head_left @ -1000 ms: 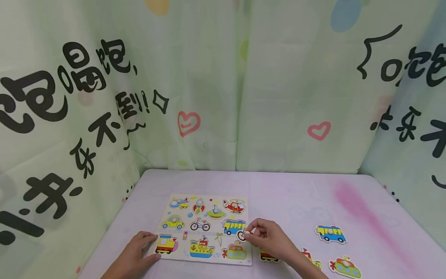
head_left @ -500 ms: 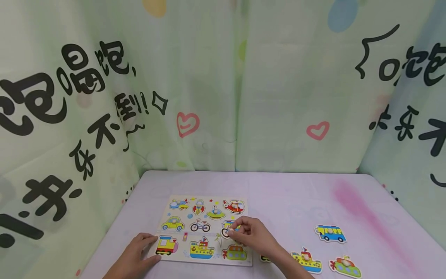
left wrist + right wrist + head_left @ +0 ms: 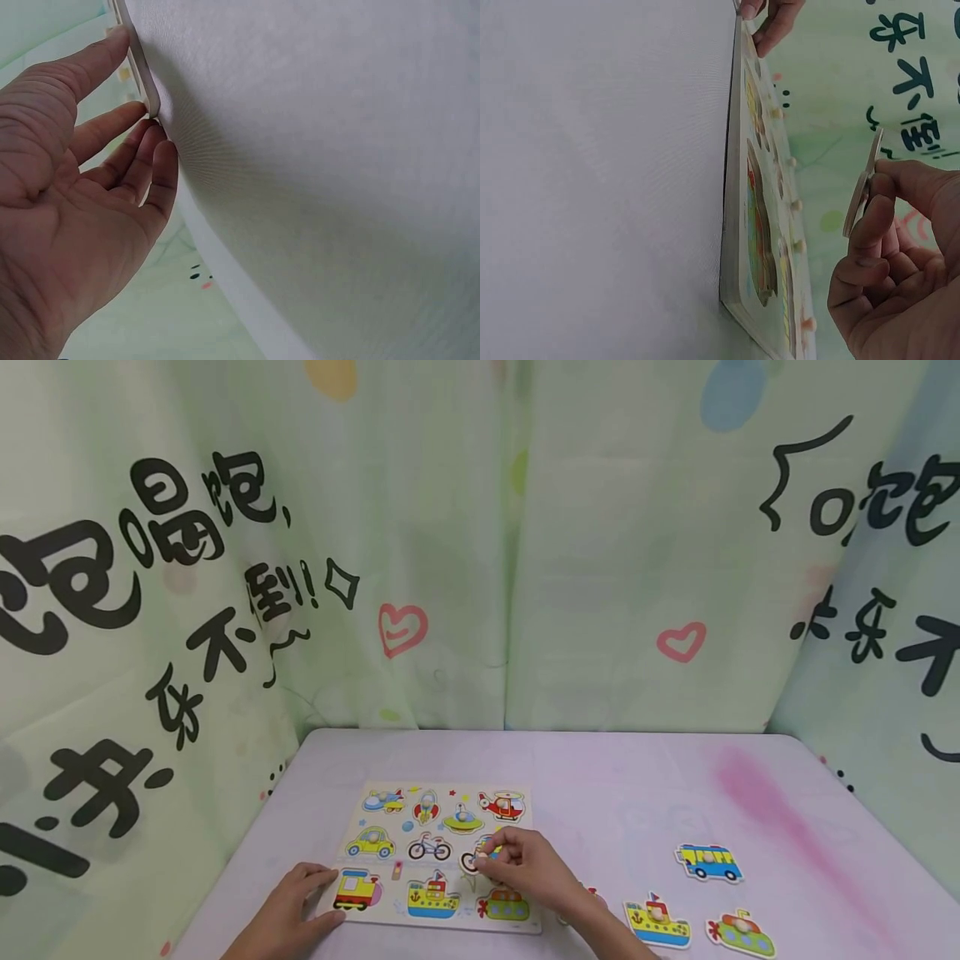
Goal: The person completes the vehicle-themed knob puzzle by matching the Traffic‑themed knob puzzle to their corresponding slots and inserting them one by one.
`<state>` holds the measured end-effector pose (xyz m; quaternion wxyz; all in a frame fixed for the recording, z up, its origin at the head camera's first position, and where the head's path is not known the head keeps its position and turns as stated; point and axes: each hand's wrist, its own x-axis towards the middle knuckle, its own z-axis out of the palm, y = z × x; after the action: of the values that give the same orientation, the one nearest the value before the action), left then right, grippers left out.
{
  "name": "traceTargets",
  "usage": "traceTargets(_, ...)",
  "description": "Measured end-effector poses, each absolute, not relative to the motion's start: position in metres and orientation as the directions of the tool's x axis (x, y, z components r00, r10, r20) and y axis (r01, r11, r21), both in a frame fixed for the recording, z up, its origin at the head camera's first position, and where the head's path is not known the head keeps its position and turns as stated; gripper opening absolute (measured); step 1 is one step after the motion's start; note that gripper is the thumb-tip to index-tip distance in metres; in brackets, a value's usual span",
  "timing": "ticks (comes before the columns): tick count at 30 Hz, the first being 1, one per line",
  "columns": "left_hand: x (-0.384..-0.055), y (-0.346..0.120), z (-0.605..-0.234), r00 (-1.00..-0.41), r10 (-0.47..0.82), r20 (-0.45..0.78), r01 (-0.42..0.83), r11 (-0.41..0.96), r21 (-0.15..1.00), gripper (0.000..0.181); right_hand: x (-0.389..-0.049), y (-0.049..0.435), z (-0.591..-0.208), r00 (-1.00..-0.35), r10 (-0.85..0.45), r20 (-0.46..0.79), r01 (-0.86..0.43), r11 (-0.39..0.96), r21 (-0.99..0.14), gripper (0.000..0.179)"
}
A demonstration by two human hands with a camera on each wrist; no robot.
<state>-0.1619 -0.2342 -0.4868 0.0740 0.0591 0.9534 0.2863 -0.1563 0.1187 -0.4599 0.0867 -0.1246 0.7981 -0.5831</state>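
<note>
A wooden knob puzzle board with vehicle pictures lies on the table. My left hand holds its near left corner, thumb and index finger on the edges, also seen at the board in the left wrist view. My right hand pinches a bicycle piece by its knob, above the board's right half, partly covering the bus picture. In the right wrist view the bicycle piece is edge-on, apart from the board face. The printed bicycle on the board lies left of it.
Right of the board lie a bus piece, a ship piece and a submarine piece. Another piece is mostly hidden under the right forearm. Printed cloth hangs behind and beside the table.
My right hand has carried the bicycle piece leftward from the board's right edge to over the bus picture. The forearm has uncovered the ship piece. My left hand keeps its hold.
</note>
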Motion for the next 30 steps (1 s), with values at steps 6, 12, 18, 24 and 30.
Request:
traceTargets(6, -0.162, -0.236, -0.487, -0.981, 0.158, -0.113, 0.068, 0.825, 0.562, 0.063, -0.161, 0.108, -0.462, -0.959, -0.282, 0.005, -0.099, 0.319, -0.942, 0.022)
traceTargets(12, -0.162, -0.235, -0.486, -0.982, 0.149, -0.12, 0.055, 0.822, 0.567, 0.063, -0.168, 0.099, -0.466, -0.963, -0.268, 0.017, -0.116, 0.359, -0.926, 0.018)
traceTargets(18, -0.16, -0.233, -0.486, -0.983, 0.14, -0.117, 0.05, 0.823, 0.566, 0.063, -0.177, 0.09, -0.467, -0.964, -0.258, 0.059, -0.158, 0.382, -0.911, 0.018)
traceTargets(24, -0.159, -0.232, -0.485, -0.983, 0.127, -0.13, 0.032, 0.825, 0.564, 0.064, -0.184, 0.081, -0.467, -0.958, -0.268, 0.102, -0.212, 0.421, -0.882, 0.017)
traceTargets(30, -0.159, -0.233, -0.484, -0.982, 0.132, -0.135, 0.035, 0.828, 0.559, 0.064, -0.189, 0.074, -0.469, -0.953, -0.284, 0.103, -0.226, 0.445, -0.866, 0.016)
